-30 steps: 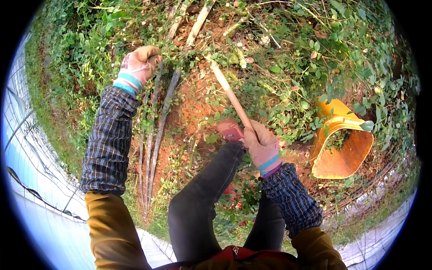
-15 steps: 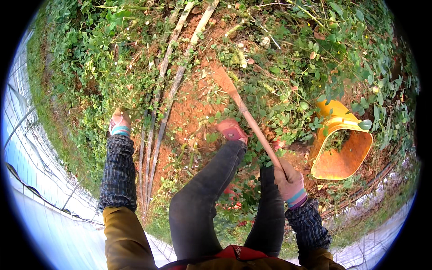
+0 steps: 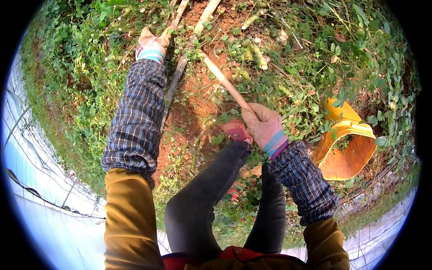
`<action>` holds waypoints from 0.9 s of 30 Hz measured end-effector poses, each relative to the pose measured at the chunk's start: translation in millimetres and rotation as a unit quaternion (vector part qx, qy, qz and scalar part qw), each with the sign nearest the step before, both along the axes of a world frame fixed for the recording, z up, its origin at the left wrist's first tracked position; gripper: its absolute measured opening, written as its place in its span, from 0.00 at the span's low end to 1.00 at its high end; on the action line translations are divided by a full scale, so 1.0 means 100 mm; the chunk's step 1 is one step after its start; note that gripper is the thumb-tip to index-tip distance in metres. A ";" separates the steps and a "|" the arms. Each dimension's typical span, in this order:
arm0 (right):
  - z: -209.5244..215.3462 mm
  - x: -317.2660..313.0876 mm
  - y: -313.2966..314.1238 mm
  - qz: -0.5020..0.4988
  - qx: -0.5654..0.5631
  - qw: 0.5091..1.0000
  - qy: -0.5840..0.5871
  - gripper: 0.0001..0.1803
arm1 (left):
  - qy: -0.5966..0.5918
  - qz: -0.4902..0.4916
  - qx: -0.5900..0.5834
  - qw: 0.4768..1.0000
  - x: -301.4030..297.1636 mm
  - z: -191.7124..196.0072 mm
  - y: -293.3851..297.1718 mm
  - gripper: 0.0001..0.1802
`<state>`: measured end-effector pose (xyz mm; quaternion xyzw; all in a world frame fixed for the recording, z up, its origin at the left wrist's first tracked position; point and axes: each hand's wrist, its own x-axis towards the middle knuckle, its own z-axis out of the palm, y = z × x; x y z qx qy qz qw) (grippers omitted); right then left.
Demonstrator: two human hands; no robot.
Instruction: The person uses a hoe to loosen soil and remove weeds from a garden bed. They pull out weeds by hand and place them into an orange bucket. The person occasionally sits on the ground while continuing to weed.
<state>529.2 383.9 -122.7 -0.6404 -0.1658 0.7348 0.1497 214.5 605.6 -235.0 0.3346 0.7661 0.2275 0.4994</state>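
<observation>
"Our right grip (image 3: 265, 123) is wrapped round a wooden handle (image 3: 227, 85), but where does that point?"

"Up and to the left, over reddish soil (image 3: 200, 105); its far end meets low green plants (image 3: 301, 67), and we cannot see beyond."

"And our left grip (image 3: 153, 45)?"

"It reaches among those plants, overlapping a long wooden slat (image 3: 179, 14); we cannot tell whether it pinches anything."

"What lies to our right?"

"A yellow container (image 3: 346, 159), tipped on its side, its open mouth turned toward us."

Wooden handle (image 3: 228, 86), slanted, far end unclear
</observation>
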 end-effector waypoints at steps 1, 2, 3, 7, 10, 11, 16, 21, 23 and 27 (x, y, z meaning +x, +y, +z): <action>0.02 -0.03 0.06 -0.058 -0.024 0.995 0.076 0.17 | -0.192 0.160 -0.013 0.968 -0.09 -0.06 0.05 0.36; 0.02 -0.08 0.12 -0.047 -0.007 0.998 0.049 0.16 | -0.213 0.171 -0.036 0.961 -0.17 -0.08 0.10 0.35; 0.03 -0.08 0.14 -0.048 0.038 0.996 0.065 0.15 | 0.009 -0.006 -0.032 0.999 -0.20 -0.08 0.14 0.33; 0.01 0.01 0.02 0.123 0.146 0.979 -0.078 0.14 | -0.139 0.083 0.009 0.987 -0.09 0.21 0.23 0.27; 0.05 0.22 -0.28 0.190 0.266 0.928 -0.178 0.17 | -0.230 0.029 -0.064 0.971 -0.01 0.45 -0.15 0.24; 0.09 0.31 -0.40 0.187 0.273 0.921 -0.204 0.17 | -0.324 0.048 -0.082 0.941 -0.12 0.59 -0.44 0.18; 0.45 0.86 -1.02 0.179 0.198 0.939 -0.214 0.16 | -0.291 0.115 -0.167 0.935 -0.89 1.22 -2.00 0.06; 0.55 0.97 -1.28 0.080 0.205 0.965 -0.144 0.16 | 0.438 -0.410 -0.102 0.793 -0.99 1.74 -2.24 0.16; 0.48 0.86 -1.23 0.095 0.189 0.963 -0.169 0.15 | 0.361 -0.428 0.121 0.820 -0.66 1.53 -1.80 0.18; 0.25 0.48 -0.86 0.067 0.185 0.966 -0.167 0.16 | 0.270 -0.325 0.235 0.875 0.17 0.74 -0.88 0.29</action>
